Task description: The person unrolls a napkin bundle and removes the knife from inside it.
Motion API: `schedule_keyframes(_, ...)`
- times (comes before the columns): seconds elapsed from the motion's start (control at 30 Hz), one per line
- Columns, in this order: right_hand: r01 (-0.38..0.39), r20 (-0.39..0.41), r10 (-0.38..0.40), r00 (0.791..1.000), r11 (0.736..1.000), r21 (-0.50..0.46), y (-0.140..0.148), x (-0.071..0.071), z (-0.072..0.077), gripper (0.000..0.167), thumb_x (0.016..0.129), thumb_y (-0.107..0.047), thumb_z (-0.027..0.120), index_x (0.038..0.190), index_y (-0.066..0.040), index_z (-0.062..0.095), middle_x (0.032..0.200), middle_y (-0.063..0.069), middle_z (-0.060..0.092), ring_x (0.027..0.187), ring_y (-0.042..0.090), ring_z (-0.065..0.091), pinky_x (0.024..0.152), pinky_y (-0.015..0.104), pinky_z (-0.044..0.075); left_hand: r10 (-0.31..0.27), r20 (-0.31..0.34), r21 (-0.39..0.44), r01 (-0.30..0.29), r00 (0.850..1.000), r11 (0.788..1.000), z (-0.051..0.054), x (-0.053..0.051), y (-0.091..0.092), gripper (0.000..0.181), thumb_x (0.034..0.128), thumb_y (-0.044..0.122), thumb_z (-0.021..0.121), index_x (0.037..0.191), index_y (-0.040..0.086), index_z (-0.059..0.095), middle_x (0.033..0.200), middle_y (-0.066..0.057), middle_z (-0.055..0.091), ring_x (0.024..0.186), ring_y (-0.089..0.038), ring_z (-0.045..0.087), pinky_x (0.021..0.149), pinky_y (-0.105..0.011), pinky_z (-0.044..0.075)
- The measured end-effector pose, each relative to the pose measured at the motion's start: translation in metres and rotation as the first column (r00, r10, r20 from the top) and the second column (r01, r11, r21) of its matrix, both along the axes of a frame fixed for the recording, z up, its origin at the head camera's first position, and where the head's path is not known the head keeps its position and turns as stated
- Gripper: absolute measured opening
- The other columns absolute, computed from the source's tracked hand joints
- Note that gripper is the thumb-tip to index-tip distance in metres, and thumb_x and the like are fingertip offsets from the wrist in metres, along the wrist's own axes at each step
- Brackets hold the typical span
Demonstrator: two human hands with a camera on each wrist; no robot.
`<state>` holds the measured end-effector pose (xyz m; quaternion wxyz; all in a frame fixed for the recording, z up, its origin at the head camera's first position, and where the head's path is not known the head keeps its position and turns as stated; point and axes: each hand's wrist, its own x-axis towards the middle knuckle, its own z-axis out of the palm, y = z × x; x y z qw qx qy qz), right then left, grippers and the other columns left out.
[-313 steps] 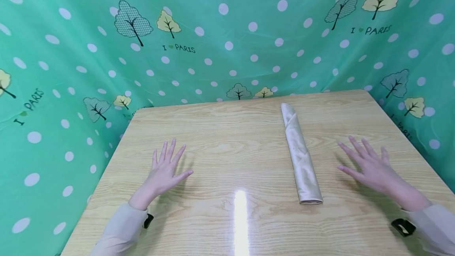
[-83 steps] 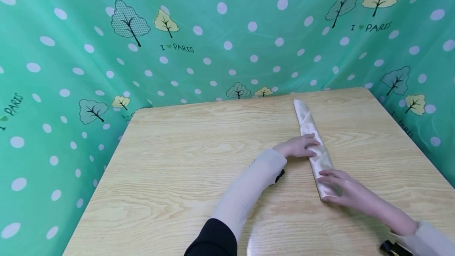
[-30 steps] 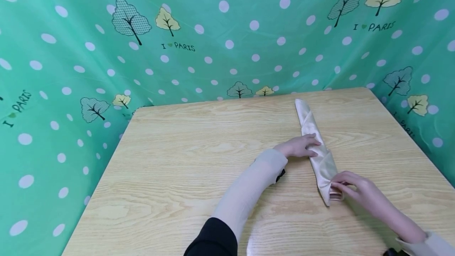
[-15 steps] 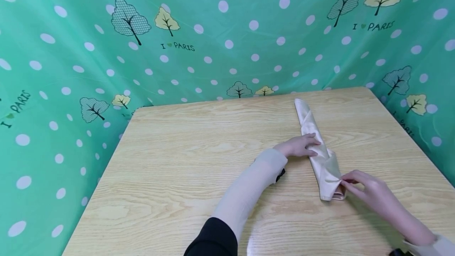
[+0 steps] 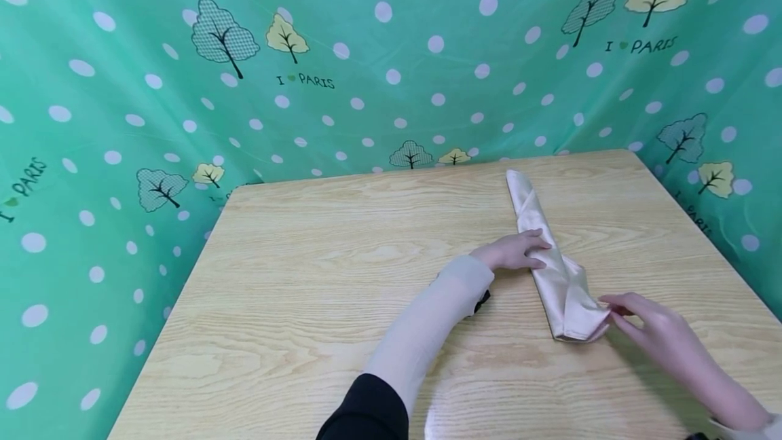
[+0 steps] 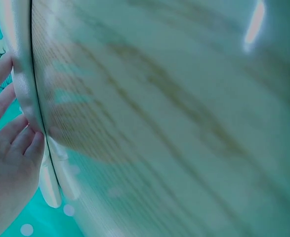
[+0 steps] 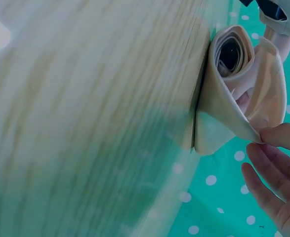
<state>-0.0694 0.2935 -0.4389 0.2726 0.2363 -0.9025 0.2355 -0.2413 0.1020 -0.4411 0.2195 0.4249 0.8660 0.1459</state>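
Evidently the step in hand is to open out the rolled cloth (image 5: 556, 290), and doing it well depends on what each of the hands contributes. The cloth lies on the right part of the counter (image 5: 342, 290), slanting from near the far edge toward the person, narrow at its far end and fanned out at the near one. Across its middle rests the left hand (image 5: 513, 252), fingertips touching the roll without any plain squeeze. Well apart from it, at the near end, the right hand (image 5: 656, 331) pinches a corner (image 5: 603, 316) between thumb and finger; whether it has caught one layer or two, I cannot tell. From the right wrist, the coil (image 7: 247, 42) is wound tight beside the flap (image 7: 270, 89), which stands away from it. I would have the left hand press only enough to stop the roll sliding after the pull, since a heavy palm would pin layers that need to turn. The corner should be drawn sideways, low and steadily, because satin-like fabric probably slips from a jerky pinch. Pulling the near end alone risks twisting the roll into a cone, so the far end should be freed to match, evening out the edge and easing the creases.
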Motion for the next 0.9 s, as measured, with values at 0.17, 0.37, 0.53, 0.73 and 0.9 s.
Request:
schedule_keyframes(0.17,0.044,-0.034,-0.040,0.999,0.992,0.116,0.002,0.005,0.008,0.054,0.090,-0.048,0.030,0.096,-0.006,0.064,0.073,-0.001,0.061,0.062,0.005,0.054,0.053,0.011,0.041,-0.001,-0.003,0.007,0.001,1.000,1.000,-0.001,0.000,0.001,0.047,0.0895,0.034,0.049,0.133,0.019,0.040,0.147,-0.001,0.015,0.132,-0.011,0.016,0.102,-0.016,0.017)
schedule_keyframes(0.37,0.037,-0.064,-0.027,0.998,0.984,0.172,0.005,0.009,0.011,0.059,0.093,-0.047,0.022,0.097,-0.006,0.064,0.069,-0.005,0.054,0.054,0.001,0.045,0.043,0.014,0.036,0.001,-0.009,0.006,-0.001,1.000,1.000,-0.005,-0.002,0.001,0.047,0.0897,0.034,0.049,0.133,0.020,0.040,0.147,-0.001,0.015,0.132,-0.011,0.016,0.102,-0.016,0.017)
schedule_keyframes(0.53,0.060,-0.030,-0.056,0.998,0.983,0.175,0.008,0.012,0.012,0.063,0.091,-0.050,0.020,0.094,-0.006,0.065,0.070,-0.005,0.055,0.056,0.002,0.047,0.046,0.015,0.038,0.004,-0.005,0.002,-0.004,1.000,1.000,-0.004,-0.002,0.000,0.046,0.0898,0.034,0.048,0.133,0.020,0.040,0.147,0.000,0.014,0.132,-0.011,0.017,0.102,-0.017,0.018)
schedule_keyframes(0.73,0.099,-0.019,-0.098,0.995,0.986,0.137,0.013,0.014,0.010,0.064,0.090,-0.052,0.022,0.095,-0.003,0.063,0.067,-0.003,0.057,0.056,0.004,0.048,0.047,0.015,0.038,0.004,-0.005,0.002,-0.004,1.000,1.000,-0.004,-0.002,0.001,0.047,0.0896,0.035,0.049,0.133,0.020,0.040,0.147,0.000,0.014,0.132,-0.011,0.017,0.102,-0.017,0.019)
schedule_keyframes(0.9,0.146,-0.018,-0.144,0.989,0.982,0.119,0.015,0.014,0.012,0.069,0.088,-0.054,0.020,0.098,0.001,0.061,0.067,0.003,0.059,0.057,0.013,0.052,0.046,0.021,0.041,-0.001,-0.007,0.004,0.001,1.000,1.000,-0.003,-0.001,0.001,0.047,0.0898,0.035,0.048,0.133,0.019,0.040,0.147,-0.001,0.014,0.132,-0.010,0.016,0.102,-0.017,0.018)
